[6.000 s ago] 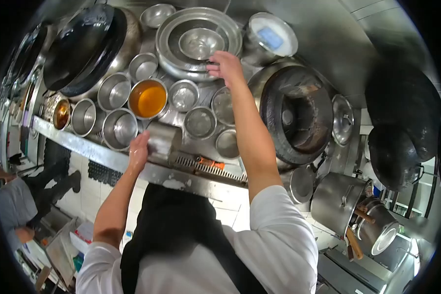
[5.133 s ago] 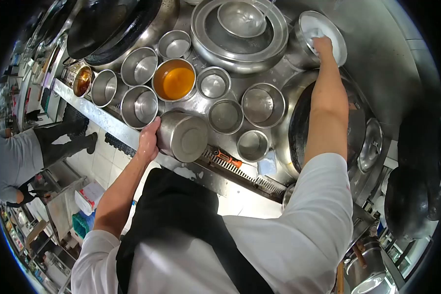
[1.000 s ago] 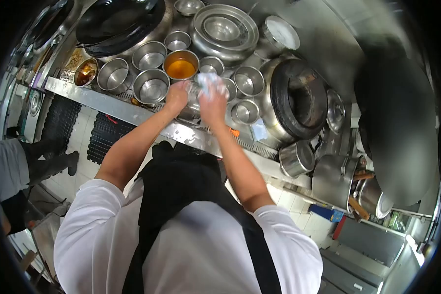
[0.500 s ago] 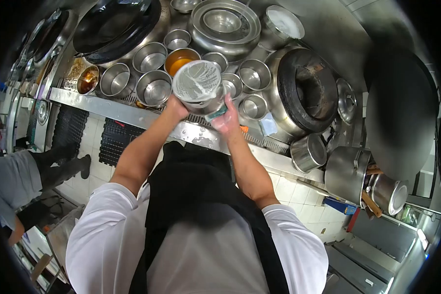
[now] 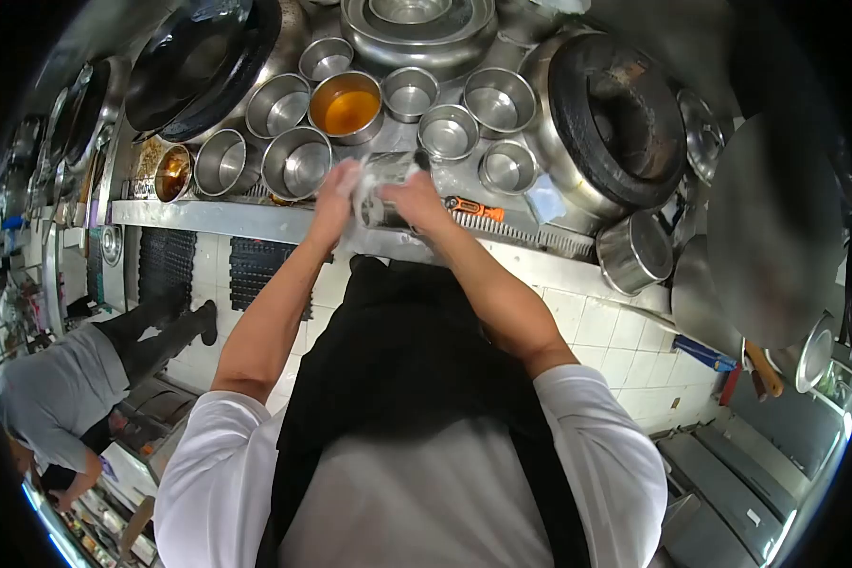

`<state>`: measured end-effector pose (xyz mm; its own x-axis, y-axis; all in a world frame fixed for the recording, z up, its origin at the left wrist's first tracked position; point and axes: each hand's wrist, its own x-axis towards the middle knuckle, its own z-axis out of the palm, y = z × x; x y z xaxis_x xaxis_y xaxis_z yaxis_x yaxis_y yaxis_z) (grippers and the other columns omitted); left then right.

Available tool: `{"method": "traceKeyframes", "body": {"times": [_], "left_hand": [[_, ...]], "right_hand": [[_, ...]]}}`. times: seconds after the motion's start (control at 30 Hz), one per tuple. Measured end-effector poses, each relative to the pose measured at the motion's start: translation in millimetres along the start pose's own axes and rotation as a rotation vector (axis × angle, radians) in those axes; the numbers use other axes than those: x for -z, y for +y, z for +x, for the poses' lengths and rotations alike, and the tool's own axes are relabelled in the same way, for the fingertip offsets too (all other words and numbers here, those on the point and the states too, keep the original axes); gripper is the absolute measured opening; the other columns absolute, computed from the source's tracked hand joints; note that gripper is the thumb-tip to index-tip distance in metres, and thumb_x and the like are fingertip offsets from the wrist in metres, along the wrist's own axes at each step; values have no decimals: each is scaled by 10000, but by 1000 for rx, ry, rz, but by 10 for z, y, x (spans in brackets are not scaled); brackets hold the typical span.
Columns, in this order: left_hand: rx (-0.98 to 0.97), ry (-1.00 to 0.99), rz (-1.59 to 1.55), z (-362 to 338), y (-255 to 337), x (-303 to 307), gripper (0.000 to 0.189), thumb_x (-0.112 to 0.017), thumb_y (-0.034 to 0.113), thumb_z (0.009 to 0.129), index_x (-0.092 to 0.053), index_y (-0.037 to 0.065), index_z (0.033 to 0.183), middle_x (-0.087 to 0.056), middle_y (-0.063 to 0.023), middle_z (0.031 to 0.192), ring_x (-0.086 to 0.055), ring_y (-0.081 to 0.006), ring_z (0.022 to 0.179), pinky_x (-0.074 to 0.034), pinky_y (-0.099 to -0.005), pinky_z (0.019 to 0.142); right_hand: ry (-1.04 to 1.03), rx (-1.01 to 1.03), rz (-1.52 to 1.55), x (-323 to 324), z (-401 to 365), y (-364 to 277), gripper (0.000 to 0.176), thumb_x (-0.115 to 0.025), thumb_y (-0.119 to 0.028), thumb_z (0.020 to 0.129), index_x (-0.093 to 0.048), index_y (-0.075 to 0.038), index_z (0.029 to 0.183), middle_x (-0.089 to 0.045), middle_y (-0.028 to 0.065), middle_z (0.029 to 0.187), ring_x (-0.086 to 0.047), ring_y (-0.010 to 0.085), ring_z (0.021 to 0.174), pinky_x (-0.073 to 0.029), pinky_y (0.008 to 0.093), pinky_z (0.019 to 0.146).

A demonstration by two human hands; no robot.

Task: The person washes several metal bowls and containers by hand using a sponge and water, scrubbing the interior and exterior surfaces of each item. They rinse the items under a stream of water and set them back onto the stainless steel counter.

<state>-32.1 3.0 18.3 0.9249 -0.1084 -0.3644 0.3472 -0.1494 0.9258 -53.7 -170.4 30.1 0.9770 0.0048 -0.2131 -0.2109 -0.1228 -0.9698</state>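
Observation:
Between my hands a metal pot [image 5: 395,170] lies tilted on its side, above the front edge of the stove counter, with a whitish, blurred film over its left end. My left hand [image 5: 337,194] grips that left end, its fingers smeared by motion. Pressed against the pot's right side, my right hand [image 5: 413,201] is closed, with a dark scouring pad [image 5: 422,160] at its fingertips. Just beyond the hands stands a pot of orange liquid [image 5: 348,106]. Other metal pots [image 5: 298,163] sit close by on the counter.
A wok [image 5: 185,71] rests at the back left, and a black burner ring [image 5: 617,106] is at the right. An orange-handled tool [image 5: 473,207] and a pale blue cloth [image 5: 545,200] lie along the counter edge. Another person [image 5: 62,374] stands at the left.
The pot has tipped from showing its whitish round end to lying sideways, and has come closer to my body. My right hand has turned from palm-up to wrapped against it.

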Motion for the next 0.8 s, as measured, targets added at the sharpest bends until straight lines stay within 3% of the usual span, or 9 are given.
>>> {"method": "traceKeyframes", "body": {"times": [0.1, 0.23, 0.3, 0.37, 0.43, 0.5, 0.53, 0.67, 0.8], "left_hand": [[-112, -76, 389, 233, 84, -104, 848, -648, 532, 840, -347, 56, 1475, -446, -222, 1410, -430, -359, 1295, -358, -439, 1067], [-71, -121, 898, 540, -104, -188, 894, -662, 570, 785, -365, 97, 1484, -424, -247, 1444, -382, -406, 1333, -321, -462, 1098], [-63, -212, 825, 686, -21, -184, 882, -657, 560, 761, -396, 107, 1472, -448, -260, 1420, -381, -423, 1328, -304, -471, 1109], [-50, -265, 811, 760, -3, -207, 868, -649, 548, 744, -422, 110, 1458, -474, -260, 1401, -385, -433, 1321, -294, -475, 1115], [-59, -278, 865, 880, -15, -215, 851, -638, 533, 733, -446, 109, 1445, -500, -248, 1386, -393, -436, 1312, -291, -476, 1116], [-109, -322, 934, 993, -128, -228, 816, -639, 515, 733, -470, 127, 1430, -509, -218, 1391, -395, -435, 1313, -296, -468, 1115], [-137, -347, 967, 1032, -193, -238, 799, -639, 506, 733, -482, 135, 1423, -514, -203, 1394, -396, -434, 1314, -299, -464, 1115], [-85, -321, 792, 1034, -123, -238, 745, -647, 494, 725, -537, 160, 1382, -518, -206, 1392, -439, -435, 1285, -338, -439, 1098], [-177, -476, 871, 996, 124, -388, 656, -686, 390, 768, -598, -52, 1244, -560, -248, 1330, -568, -334, 1197, -411, -356, 1037]], "right_hand": [[-116, 54, -211, -253, 142, 98, 323, -656, -179, 782, -661, 25, 1033, -698, 217, 1025, -667, 357, 965, -523, 401, 807], [-209, 182, -30, -382, 53, 550, 399, -638, -215, 817, -620, 11, 1146, -630, 223, 1214, -607, 367, 1103, -464, 410, 945], [-161, 223, -61, -396, -40, 726, 419, -622, -206, 841, -596, 7, 1201, -619, 209, 1242, -607, 360, 1101, -461, 408, 940], [-239, 506, -243, -310, 25, 1152, 392, -603, -223, 856, -614, -1, 1178, -607, 204, 1252, -608, 375, 1095, -448, 449, 961], [-354, 516, -575, -137, 34, 1171, 371, -582, -235, 870, -628, -8, 1159, -603, 198, 1244, -608, 386, 1087, -434, 486, 976], [-499, 206, -1049, 128, 12, 763, 355, -559, -244, 883, -639, -15, 1142, -608, 193, 1220, -607, 392, 1076, -420, 517, 987], [-339, 327, -1005, 101, 21, 956, 302, -527, -193, 882, -646, -23, 1102, -640, 200, 1080, -613, 398, 1028, -447, 501, 943], [-210, -1, -255, -465, 226, 1145, 275, -455, -227, 915, -630, -76, 1064, -622, 272, 1049, -621, 423, 975, -464, 500, 906], [-309, 188, -543, -268, 158, 1176, 252, -524, -233, 871, -667, -103, 1032, -633, 221, 1034, -619, 380, 1003, -466, 479, 903]]}}
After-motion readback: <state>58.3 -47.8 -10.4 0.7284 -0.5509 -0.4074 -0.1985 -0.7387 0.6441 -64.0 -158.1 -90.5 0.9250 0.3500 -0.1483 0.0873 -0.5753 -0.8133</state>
